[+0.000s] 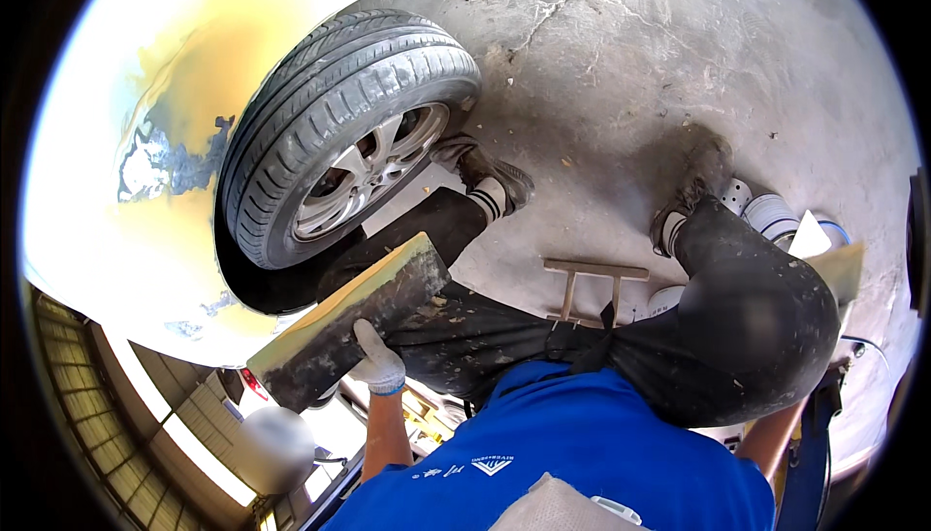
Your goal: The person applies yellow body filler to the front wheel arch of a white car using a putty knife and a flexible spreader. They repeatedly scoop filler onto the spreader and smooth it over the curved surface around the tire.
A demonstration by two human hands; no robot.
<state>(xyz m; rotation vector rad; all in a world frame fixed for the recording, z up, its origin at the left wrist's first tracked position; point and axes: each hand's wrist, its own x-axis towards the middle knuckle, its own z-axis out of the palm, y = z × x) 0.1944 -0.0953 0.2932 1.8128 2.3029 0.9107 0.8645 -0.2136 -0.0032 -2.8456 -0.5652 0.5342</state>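
Observation:
My left hand point(378, 358), in a pale knit glove, grips a dark, smeared rectangular board point(354, 337) by its lower edge, the thumb lying over its face. Along the board's upper edge runs a yellowish layer that looks like putty. The board is tilted in front of my left thigh. Beyond it are a car wheel point(359, 138) with a silver rim and the white car body panel point(87, 172), which bears yellow filler patches and a bare grey spot. My right forearm point(776, 434) shows only partly; the hand is hidden behind my bent right knee.
At my right stand several white cans point(771, 216), with a yellowish flat sheet point(839, 269) near them. A small wooden stool frame point(593, 271) is beneath me. The floor point(601, 75) is cracked concrete. My shoes point(485, 170) are planted on it, the left by the wheel.

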